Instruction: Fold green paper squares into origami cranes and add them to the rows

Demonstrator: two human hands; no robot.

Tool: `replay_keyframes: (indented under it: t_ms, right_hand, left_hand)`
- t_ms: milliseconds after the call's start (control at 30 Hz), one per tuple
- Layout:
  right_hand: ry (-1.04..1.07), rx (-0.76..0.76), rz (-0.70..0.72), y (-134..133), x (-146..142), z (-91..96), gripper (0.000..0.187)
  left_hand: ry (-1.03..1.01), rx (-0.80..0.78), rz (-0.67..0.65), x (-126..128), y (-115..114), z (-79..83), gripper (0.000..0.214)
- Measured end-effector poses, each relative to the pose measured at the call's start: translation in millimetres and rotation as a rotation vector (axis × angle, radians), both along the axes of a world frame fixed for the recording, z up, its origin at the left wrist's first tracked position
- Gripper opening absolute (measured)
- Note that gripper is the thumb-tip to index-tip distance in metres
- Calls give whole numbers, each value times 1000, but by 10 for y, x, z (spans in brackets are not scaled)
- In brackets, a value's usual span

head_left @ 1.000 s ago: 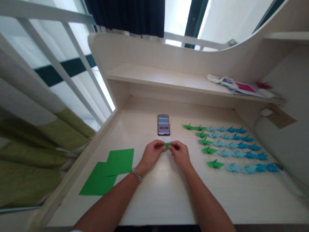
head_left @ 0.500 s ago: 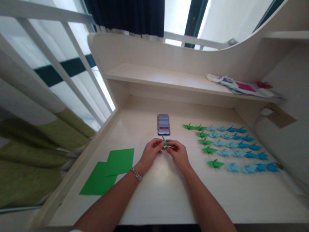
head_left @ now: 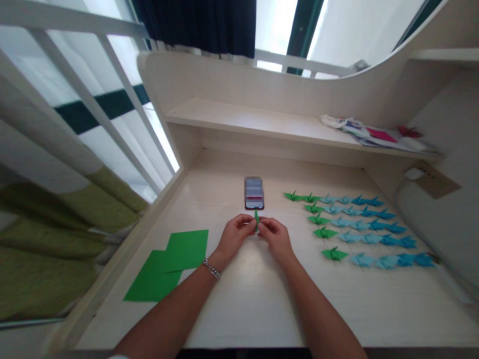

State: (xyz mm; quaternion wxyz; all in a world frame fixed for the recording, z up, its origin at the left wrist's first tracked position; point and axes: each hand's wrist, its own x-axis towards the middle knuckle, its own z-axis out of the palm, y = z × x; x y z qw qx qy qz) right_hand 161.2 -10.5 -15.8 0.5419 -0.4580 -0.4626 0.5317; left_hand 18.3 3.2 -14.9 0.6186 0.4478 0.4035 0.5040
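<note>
Between my two hands, a small narrow piece of folded green paper (head_left: 256,217) stands nearly upright, pinched by the fingertips. My left hand (head_left: 236,231) is closed on it from the left, thumb toward me. From the other side my right hand (head_left: 276,234) grips the same piece, its thumb close to the left one. The lower end of the paper is partly hidden by the fingers. Just beyond the hands lies a phone (head_left: 254,193) with its screen blurred out. Off to the left, overlapping green paper sheets (head_left: 187,249) rest flat on the desk.
Rows of folded paper cranes cover the right side: green cranes (head_left: 334,254) at the row starts, then light blue cranes (head_left: 361,260) and darker blue cranes (head_left: 396,227). A shelf (head_left: 239,119) runs along the back, holding papers (head_left: 381,135). A cable and wall socket (head_left: 434,178) sit at right.
The folded green paper has turned from a slant to nearly upright between my fingers. The fingertips have shifted slightly around it; everything else stays in place.
</note>
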Motion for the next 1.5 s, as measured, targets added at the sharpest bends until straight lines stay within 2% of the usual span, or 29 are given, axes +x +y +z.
replay_keyframes:
  t_ms: [267, 400, 633, 900, 1500]
  right_hand:
    - [-38, 32, 38, -15, 14, 29, 20]
    - [-24, -2, 35, -14, 17, 31, 20]
    - [-138, 44, -90, -1, -1, -26, 22]
    - [-380, 160, -141, -95, -45, 100, 22]
    - [-257, 142, -119, -53, -13, 71, 18]
  left_hand:
    - [-81, -54, 10, 2, -18, 17, 23]
    - [-89, -38, 13, -4, -15, 16, 21]
    - [60, 63, 50, -23, -6, 43, 27]
    - [224, 210, 83, 5, -24, 33, 21]
    - [210, 207, 72, -12, -30, 66, 20]
